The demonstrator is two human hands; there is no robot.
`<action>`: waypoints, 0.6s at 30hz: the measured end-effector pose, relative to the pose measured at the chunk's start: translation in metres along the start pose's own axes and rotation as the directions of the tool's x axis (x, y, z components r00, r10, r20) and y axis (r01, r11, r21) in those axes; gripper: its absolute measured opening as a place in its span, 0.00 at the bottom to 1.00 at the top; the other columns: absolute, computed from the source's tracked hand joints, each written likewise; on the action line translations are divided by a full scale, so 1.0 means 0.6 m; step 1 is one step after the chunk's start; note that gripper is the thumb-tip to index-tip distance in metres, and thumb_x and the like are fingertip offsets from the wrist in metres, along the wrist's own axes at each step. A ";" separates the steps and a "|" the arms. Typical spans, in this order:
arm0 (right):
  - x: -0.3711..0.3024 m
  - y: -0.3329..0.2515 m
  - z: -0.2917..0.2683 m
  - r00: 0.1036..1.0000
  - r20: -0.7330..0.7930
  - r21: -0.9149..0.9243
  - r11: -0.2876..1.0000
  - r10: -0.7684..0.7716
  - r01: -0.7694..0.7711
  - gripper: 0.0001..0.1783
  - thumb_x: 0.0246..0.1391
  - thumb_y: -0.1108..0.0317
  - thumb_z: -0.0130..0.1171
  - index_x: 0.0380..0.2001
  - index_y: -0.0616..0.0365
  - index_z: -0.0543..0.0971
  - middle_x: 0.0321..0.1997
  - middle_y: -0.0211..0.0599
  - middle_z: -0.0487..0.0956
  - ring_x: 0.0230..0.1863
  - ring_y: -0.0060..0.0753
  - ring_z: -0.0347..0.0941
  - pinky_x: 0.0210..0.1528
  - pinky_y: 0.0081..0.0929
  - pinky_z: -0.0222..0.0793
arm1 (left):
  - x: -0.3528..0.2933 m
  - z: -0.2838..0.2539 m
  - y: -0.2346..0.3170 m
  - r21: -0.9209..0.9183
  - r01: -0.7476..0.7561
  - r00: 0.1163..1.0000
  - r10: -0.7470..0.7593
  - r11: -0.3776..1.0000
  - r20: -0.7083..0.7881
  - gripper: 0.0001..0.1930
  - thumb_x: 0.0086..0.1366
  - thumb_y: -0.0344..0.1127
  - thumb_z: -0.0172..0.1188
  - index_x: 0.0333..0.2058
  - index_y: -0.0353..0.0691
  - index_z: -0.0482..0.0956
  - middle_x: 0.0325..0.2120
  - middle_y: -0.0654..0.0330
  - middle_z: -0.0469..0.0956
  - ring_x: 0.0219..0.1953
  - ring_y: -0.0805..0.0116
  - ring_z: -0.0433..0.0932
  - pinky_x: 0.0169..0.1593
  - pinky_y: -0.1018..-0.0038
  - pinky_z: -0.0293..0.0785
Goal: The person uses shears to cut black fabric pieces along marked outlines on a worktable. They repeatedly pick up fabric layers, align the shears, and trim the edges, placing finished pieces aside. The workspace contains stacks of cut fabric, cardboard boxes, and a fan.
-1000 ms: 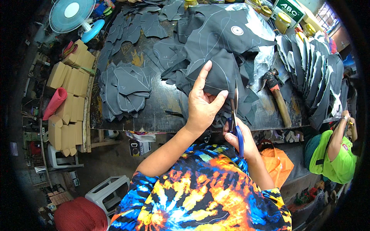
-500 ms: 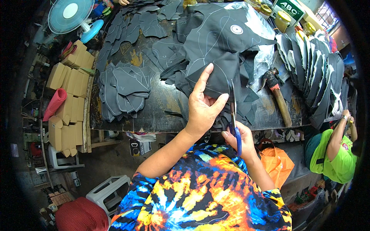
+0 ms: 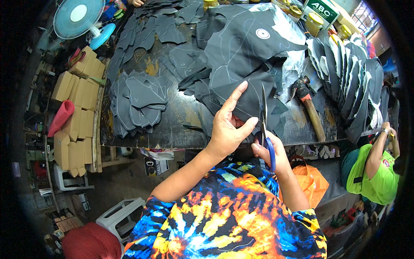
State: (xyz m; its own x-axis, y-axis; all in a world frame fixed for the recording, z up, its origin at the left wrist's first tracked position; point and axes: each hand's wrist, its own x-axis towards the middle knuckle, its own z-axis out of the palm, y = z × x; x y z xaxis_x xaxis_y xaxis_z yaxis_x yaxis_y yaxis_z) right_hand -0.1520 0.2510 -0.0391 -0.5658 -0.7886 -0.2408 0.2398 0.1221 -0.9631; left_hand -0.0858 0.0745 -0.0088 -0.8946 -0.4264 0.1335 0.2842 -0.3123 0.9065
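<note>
We see the right hand (image 3: 279, 157) wrapped around the blue handles of the scissors (image 3: 265, 117), its grip closed on them. The blades point to 12 o'clock, and the scissors' long axis runs from 12 to just short of 6. How far the blades are parted we cannot tell. They lie at the near end of the dark grey, chalk-lined sheet (image 3: 235, 52), which stretches toward 12 o'clock over the table (image 3: 174, 136).

The left hand (image 3: 229, 131) has thumb and index finger spread well apart, both against the sheet. The index finger points to 1 o'clock, the thumb nearly to 2; whether the curled fingers pinch the edge, we cannot tell. From the scissors, we find a wooden-handled hammer (image 3: 313, 114) at 3 o'clock and stacked cut pieces (image 3: 144, 97) between 9 and 10.
</note>
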 end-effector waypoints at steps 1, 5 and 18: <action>-0.004 0.001 0.002 1.000 -0.012 0.000 1.000 0.012 -0.012 0.12 0.60 0.64 0.69 0.32 0.53 0.73 0.26 0.15 0.68 0.28 0.09 0.60 0.31 0.14 0.57 | -0.001 0.000 0.000 -0.012 0.006 1.000 -0.006 1.000 0.006 0.44 0.61 0.13 0.63 0.74 0.37 0.55 0.62 0.57 0.72 0.58 0.72 0.75 0.63 0.73 0.72; -0.013 0.001 0.002 0.999 -0.028 0.003 0.999 0.041 -0.041 0.12 0.60 0.66 0.69 0.31 0.53 0.73 0.24 0.13 0.67 0.27 0.08 0.60 0.30 0.14 0.56 | -0.002 -0.004 0.000 0.002 0.039 0.999 -0.039 0.999 0.033 0.44 0.61 0.13 0.62 0.74 0.37 0.54 0.62 0.57 0.71 0.58 0.72 0.75 0.63 0.73 0.72; -0.010 -0.012 -0.009 0.999 -0.024 -0.018 0.999 0.046 -0.047 0.11 0.59 0.67 0.68 0.30 0.52 0.74 0.25 0.13 0.68 0.26 0.08 0.60 0.28 0.14 0.55 | -0.016 -0.021 -0.007 0.159 0.031 0.993 -0.049 0.987 0.108 0.42 0.61 0.16 0.62 0.72 0.38 0.58 0.61 0.58 0.71 0.53 0.74 0.78 0.55 0.76 0.79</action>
State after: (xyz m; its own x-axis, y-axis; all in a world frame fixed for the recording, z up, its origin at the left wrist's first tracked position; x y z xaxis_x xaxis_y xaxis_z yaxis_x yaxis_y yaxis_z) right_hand -0.1547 0.2585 -0.0311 -0.5729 -0.7673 -0.2882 0.2517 0.1699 -0.9528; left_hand -0.0741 0.0694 -0.0190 -0.9395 -0.3161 0.1317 0.1976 -0.1863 0.9624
